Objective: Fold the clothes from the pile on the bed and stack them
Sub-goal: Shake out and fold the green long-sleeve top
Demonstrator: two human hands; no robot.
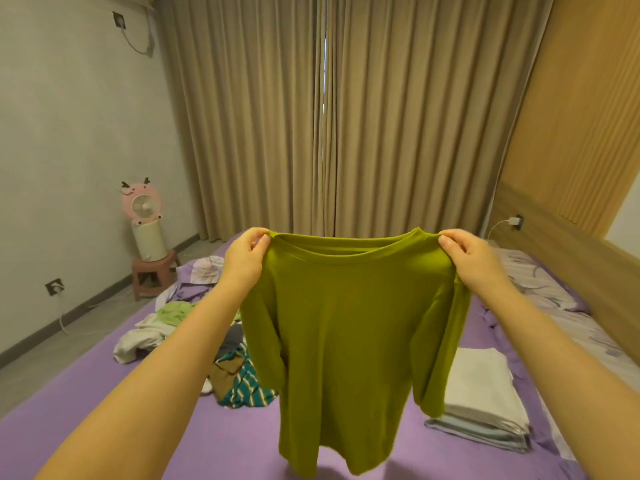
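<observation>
A green shirt (349,327) goes up for folding, held over the bed (104,427) between the pile (194,337) and the stack (485,407).

The left hand (242,259) and right hand (471,258) each pinch a shoulder beside the collar, thumb and curled fingers closed on the cloth, so the shirt hangs full length, its hem clear of the purple sheet. Unfolded clothes lie heaped behind the left arm; finished pieces sit squared at the right. To do this step well, it looks wise to keep both shoulders level and taut, lower the hem first onto bare sheet, lay the body flat without creases, then turn the sleeves in before halving it to match the stack.
</observation>
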